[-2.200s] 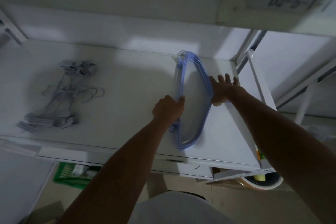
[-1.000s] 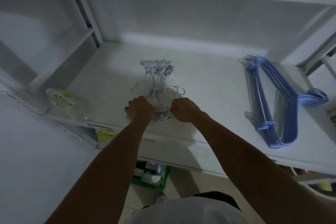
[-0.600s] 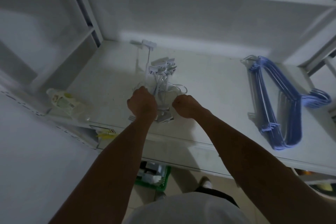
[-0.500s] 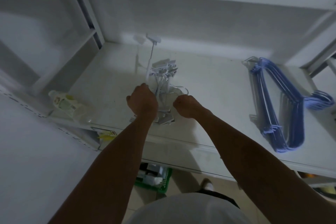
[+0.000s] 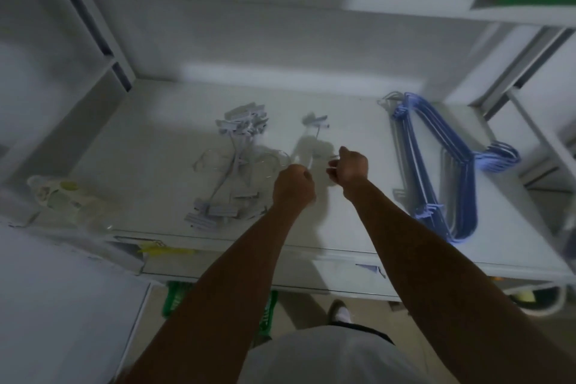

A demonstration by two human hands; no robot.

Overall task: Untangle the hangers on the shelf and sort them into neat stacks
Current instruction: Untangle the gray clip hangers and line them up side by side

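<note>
Just right of the grey pile (image 5: 230, 165): one clip hanger (image 5: 315, 125) held apart, both hands on it.
L hand (image 5: 293, 187), R hand (image 5: 350, 168) curled round its thin wire; prob. light, springy, snags easily. Grip the bar, not clips.

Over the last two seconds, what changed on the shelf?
The left hand and right hand let go of the blue hangers, moved left to the clip pile, and pulled one clip hanger out to its right. Both now hold it. The blue hangers and the remaining clip pile stayed put.
</note>
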